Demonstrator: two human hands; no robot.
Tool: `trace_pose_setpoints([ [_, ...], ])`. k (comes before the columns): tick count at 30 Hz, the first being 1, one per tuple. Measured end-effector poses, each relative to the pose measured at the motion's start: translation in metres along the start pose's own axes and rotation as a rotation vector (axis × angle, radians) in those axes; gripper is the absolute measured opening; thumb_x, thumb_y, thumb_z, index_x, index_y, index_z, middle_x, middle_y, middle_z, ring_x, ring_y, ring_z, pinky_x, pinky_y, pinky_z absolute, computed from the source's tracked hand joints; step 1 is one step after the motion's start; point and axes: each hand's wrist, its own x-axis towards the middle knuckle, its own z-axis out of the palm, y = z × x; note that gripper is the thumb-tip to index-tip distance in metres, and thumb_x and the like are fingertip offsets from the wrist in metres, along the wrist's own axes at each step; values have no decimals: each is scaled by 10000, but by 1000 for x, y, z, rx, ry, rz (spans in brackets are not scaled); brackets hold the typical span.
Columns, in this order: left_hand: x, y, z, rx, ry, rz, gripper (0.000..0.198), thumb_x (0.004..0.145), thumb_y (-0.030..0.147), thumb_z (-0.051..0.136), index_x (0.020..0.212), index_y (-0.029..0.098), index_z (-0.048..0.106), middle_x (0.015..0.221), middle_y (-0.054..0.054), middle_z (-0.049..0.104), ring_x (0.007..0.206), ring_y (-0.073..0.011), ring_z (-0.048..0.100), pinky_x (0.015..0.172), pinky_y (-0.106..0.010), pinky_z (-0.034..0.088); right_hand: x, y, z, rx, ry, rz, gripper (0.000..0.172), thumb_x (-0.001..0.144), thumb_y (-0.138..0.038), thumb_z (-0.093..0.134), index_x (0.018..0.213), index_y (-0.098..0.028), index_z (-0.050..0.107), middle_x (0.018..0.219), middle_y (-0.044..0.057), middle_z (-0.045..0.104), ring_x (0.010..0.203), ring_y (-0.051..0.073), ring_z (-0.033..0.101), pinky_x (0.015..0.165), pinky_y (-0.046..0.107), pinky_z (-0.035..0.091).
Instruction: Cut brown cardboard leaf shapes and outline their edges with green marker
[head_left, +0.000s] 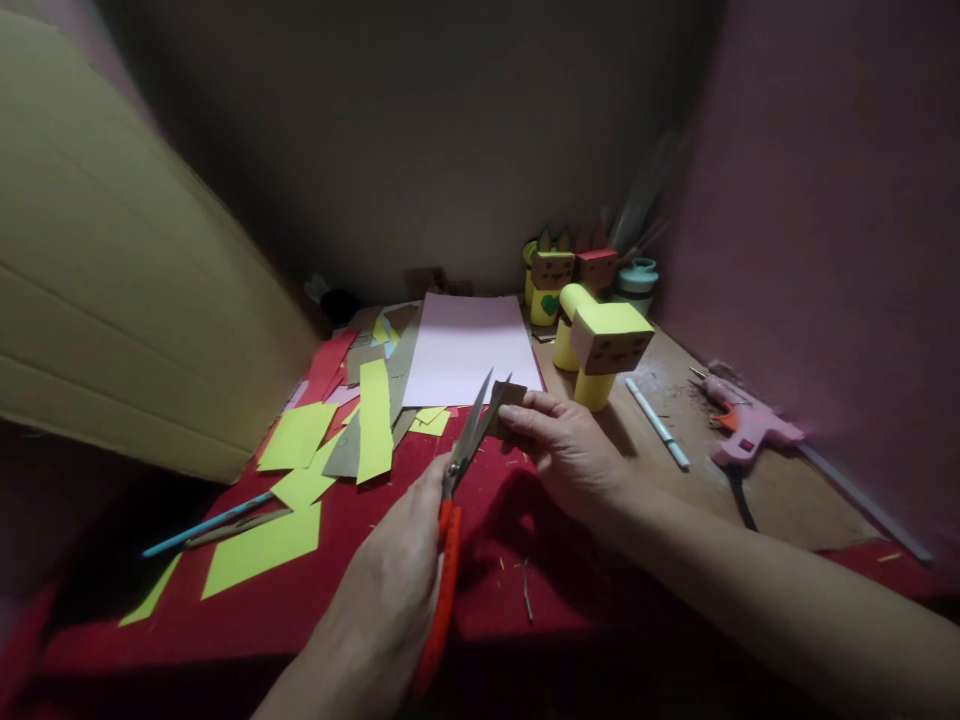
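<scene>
My left hand (401, 570) is closed round the orange handles of a pair of scissors (459, 470), whose blades stand open and point up and away. My right hand (566, 445) pinches a small piece of brown cardboard (510, 397) between thumb and fingers, holding it right at the open blades. Both hands are over a red cloth (322, 590) at the near middle of the table.
Yellow-green paper scraps (300, 470) and brown strips lie left. A pink sheet (465, 345) lies beyond the hands. Yellow cardboard figures (604, 345) stand behind it. A white pen (658, 423), a pink glue gun (746, 425) and a large cardboard panel (112, 270) flank the area.
</scene>
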Motion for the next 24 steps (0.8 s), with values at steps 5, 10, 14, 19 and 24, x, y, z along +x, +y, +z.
trace_pose_setpoints([
  [5,0,8,0,162,-109,20,529,919,333,328,1438,236,367,1448,-85,483,1316,-286,464,1077,-500,381,1,0,-1,1,14,-10,27,681,-191,757,670,-204,735,677,-2,698,630,125,581,650,274,423],
  [10,4,2,3,218,-117,9,524,916,288,289,1431,235,371,1398,-115,533,1243,-312,534,1020,-525,430,1,2,-1,-4,9,-11,68,696,-177,742,748,-213,768,712,3,721,635,117,591,655,271,431],
  [14,6,2,5,262,-122,20,521,916,296,292,1418,193,386,1335,-156,577,1174,-321,582,972,-521,464,0,4,-1,-16,-1,-3,50,705,-182,736,738,-202,767,668,14,708,625,127,594,594,267,428],
  [19,5,7,2,261,-126,11,515,897,264,331,1404,227,411,1215,-145,654,1049,-326,647,877,-505,506,-1,3,0,-5,8,16,64,688,-186,739,743,-208,762,716,24,714,677,149,622,573,268,455],
  [24,5,6,3,283,-99,3,495,899,274,319,1368,206,459,1159,-165,677,1015,-347,664,846,-500,512,-1,4,-1,-9,2,28,70,695,-174,737,755,-197,766,709,26,711,659,140,627,623,277,485],
])
